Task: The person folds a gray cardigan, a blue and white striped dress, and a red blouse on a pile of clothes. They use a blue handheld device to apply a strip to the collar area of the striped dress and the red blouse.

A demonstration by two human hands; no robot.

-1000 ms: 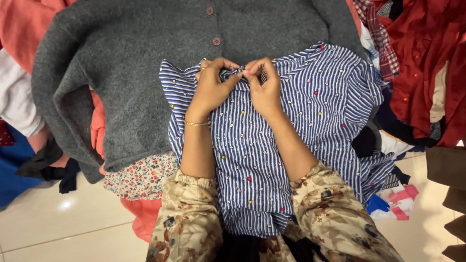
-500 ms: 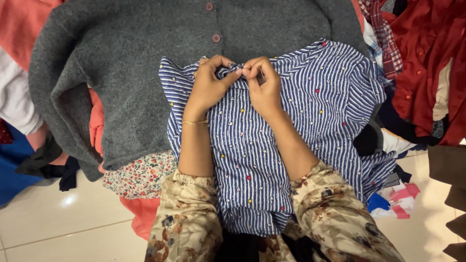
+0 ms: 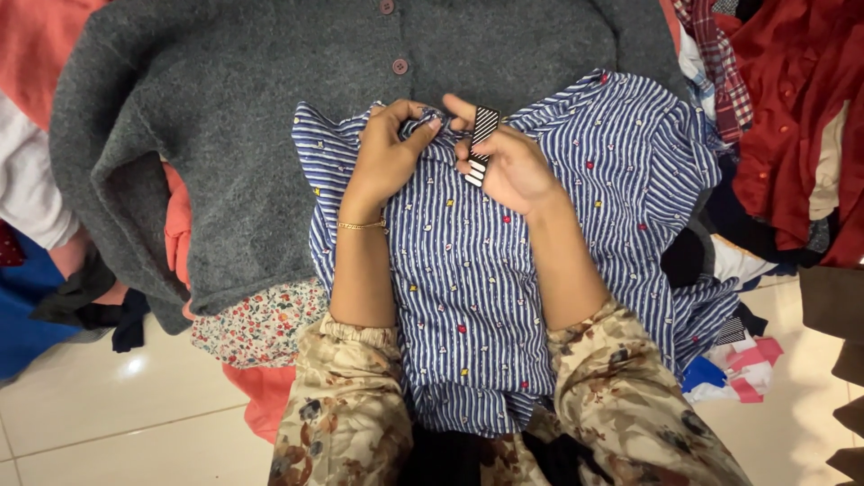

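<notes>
- Centrally, the blue-and-white striped cotton shirt (image 3: 504, 270) lies lengthwise toward the frame's bottom.
- Left hand (image 3: 387, 157) pinches its collar.
- Right hand (image 3: 513, 166) grips a small black-and-white striped tag (image 3: 480, 144), just right.

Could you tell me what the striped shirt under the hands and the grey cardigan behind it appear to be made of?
The striped shirt looks like thin woven cloth, perhaps cotton: flat, matte, finely creased, with small coloured motifs. The grey cardigan looks like a thick woollen or felted knit: fuzzy, dull surface. The bracelet on the left hand seems gold-coloured metal, slightly shiny. The right hand holds a small striped tag, material unclear.
</notes>
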